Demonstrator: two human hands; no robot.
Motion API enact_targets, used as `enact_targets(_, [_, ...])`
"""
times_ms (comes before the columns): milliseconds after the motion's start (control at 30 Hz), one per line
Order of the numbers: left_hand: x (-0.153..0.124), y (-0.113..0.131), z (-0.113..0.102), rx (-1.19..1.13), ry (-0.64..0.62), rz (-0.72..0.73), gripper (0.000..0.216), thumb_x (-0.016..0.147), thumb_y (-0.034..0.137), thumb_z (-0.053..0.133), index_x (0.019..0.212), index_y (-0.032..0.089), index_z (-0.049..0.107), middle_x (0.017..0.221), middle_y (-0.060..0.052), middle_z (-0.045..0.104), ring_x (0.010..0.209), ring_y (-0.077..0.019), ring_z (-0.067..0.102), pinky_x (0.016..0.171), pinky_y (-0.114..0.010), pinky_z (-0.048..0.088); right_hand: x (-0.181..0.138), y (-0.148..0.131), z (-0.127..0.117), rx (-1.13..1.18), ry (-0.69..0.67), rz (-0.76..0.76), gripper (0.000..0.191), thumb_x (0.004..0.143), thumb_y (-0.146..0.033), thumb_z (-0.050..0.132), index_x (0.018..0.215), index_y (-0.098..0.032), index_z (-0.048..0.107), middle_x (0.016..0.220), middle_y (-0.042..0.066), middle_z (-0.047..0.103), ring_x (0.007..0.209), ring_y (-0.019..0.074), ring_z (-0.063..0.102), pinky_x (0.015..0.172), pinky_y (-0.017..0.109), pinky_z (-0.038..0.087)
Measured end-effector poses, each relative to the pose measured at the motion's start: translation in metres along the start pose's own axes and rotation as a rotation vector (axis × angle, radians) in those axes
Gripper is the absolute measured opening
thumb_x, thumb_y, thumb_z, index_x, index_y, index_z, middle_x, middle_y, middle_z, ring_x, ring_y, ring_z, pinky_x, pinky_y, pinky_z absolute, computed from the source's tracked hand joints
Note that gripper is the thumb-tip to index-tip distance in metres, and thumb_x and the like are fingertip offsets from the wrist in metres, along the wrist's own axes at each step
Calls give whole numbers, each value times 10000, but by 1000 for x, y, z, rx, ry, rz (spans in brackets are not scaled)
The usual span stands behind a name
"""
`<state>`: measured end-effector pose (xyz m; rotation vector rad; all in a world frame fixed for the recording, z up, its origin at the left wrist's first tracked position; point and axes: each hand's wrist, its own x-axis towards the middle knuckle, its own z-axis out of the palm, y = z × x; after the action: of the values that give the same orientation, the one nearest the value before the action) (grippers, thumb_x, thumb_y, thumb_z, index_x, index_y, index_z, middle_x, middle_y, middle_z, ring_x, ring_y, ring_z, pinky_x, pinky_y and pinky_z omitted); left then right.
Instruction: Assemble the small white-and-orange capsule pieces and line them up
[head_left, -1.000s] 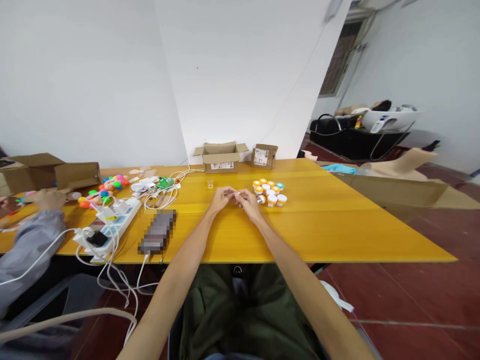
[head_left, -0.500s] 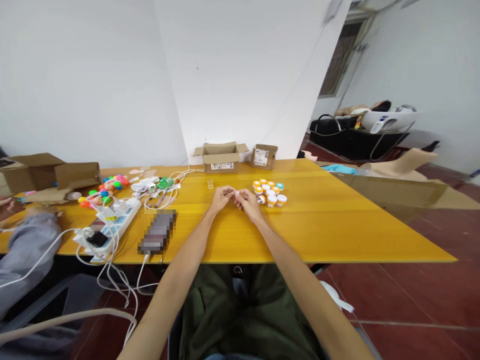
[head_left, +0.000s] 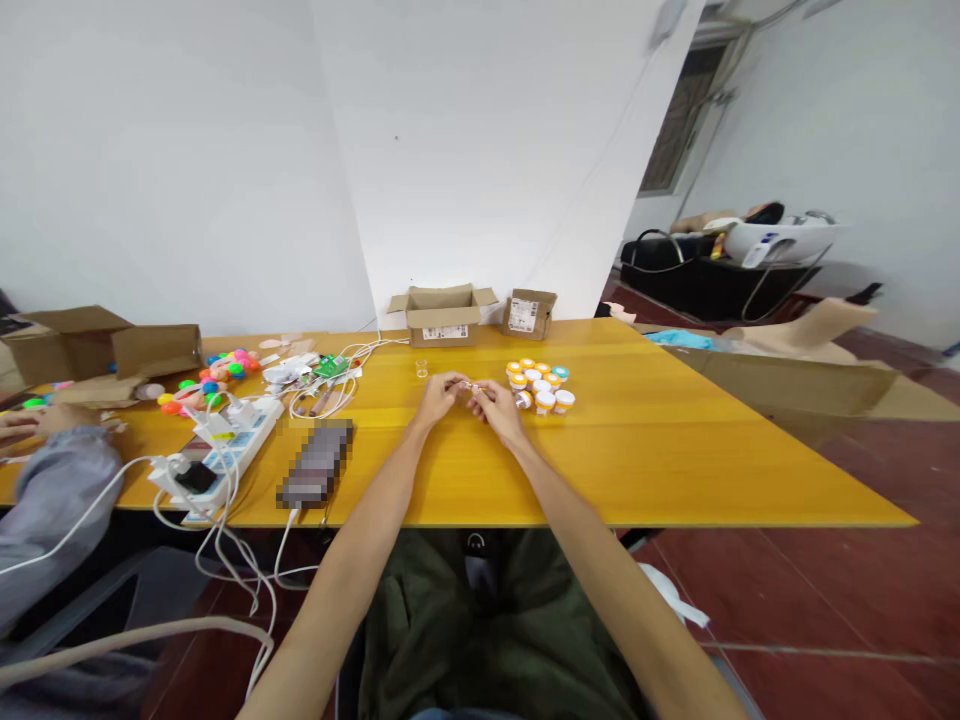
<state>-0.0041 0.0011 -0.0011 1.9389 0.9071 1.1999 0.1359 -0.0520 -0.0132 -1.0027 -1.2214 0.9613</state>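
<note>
Over the middle of the yellow wooden table point(head_left: 660, 470), my left hand point(head_left: 442, 397) and my right hand point(head_left: 494, 408) are close together with fingers pinched. A small whitish piece point(head_left: 473, 387) shows between the fingertips of both hands; it is too small to name. Just right of my right hand stands a cluster of small round tubs point(head_left: 544, 401) with white, orange and teal lids. Behind my left hand is a small clear cup point(head_left: 421, 368), upright on the table.
Against the wall stand an open cardboard box point(head_left: 442, 328) and a smaller box point(head_left: 529, 314). Left lie a phone point(head_left: 319, 463) on a cable, a power strip point(head_left: 247, 440), tangled cords and colourful balls point(head_left: 236, 368). A co-worker's grey sleeve point(head_left: 71, 480) reaches in at the far left.
My fingertips have shifted slightly around the small whitish piece, while my arms stay in place. At the far left, the co-worker's hands have moved a little closer together.
</note>
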Motion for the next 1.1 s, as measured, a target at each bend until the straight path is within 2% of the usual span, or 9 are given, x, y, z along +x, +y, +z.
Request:
enact_targets(200, [1,-6,-12,296,170,-118,172,806,121,591,796,194,746,855,-53,760,822,-191,693,831,-320,532,2,6,1,-4,49,4,311,718,-512,656,852,-233,627,683,25,732,544,162,631,453,250,483])
enact_targets(367, [-1,-15,-19,492,197,-227,174,758,88,621,742,207,747,887,-80,746,883,-231,684,843,-346,515,4,10,-1,-54,70,-52,270,725,-478,645,841,-234,661,764,35,745,672,193,670,523,275,518])
enact_targets(533, [-1,-23,-21,530,275,-185,186,731,90,653,817,213,762,989,-99,729,1026,-282,641,967,-412,476,7,11,-1,-83,108,-171,251,715,-453,645,804,-222,686,779,34,735,732,203,678,699,341,560])
enact_targets(633, [1,-20,-18,441,292,-90,209,736,85,651,848,222,762,990,-86,726,1017,-265,635,984,-409,475,8,12,-1,-73,125,-171,241,711,-439,653,806,-220,686,777,35,734,737,208,682,709,348,563])
enact_targets(733, [2,-9,-11,277,199,-36,150,798,153,637,872,205,756,947,-69,735,889,-217,652,918,-384,507,8,15,-2,-51,144,-122,232,699,-427,671,801,-219,673,746,30,721,711,208,678,647,334,563])
enact_targets(833, [1,4,-2,49,8,-24,172,849,307,634,880,184,751,904,-55,750,842,-193,661,839,-340,523,9,18,-2,-19,171,-102,218,696,-419,683,778,-219,654,709,23,707,688,202,675,636,332,572])
enact_targets(933, [-2,11,5,-125,-168,-67,262,804,406,697,886,162,746,843,-56,751,747,-168,657,733,-297,522,10,19,-2,9,207,-108,206,698,-416,684,756,-221,651,723,29,719,701,205,684,663,344,587])
enact_targets(1000, [-4,13,7,-183,-197,-91,317,759,446,743,877,152,742,798,-57,745,694,-152,646,678,-277,509,10,19,-1,12,219,-119,211,706,-425,680,756,-221,662,740,36,730,715,214,691,678,357,595])
enact_targets(1100, [-4,14,6,-217,-177,-105,357,718,484,775,834,148,736,725,-49,728,644,-136,622,635,-263,490,9,19,0,-1,219,-133,242,726,-449,665,785,-216,691,759,45,741,719,227,699,698,380,602])
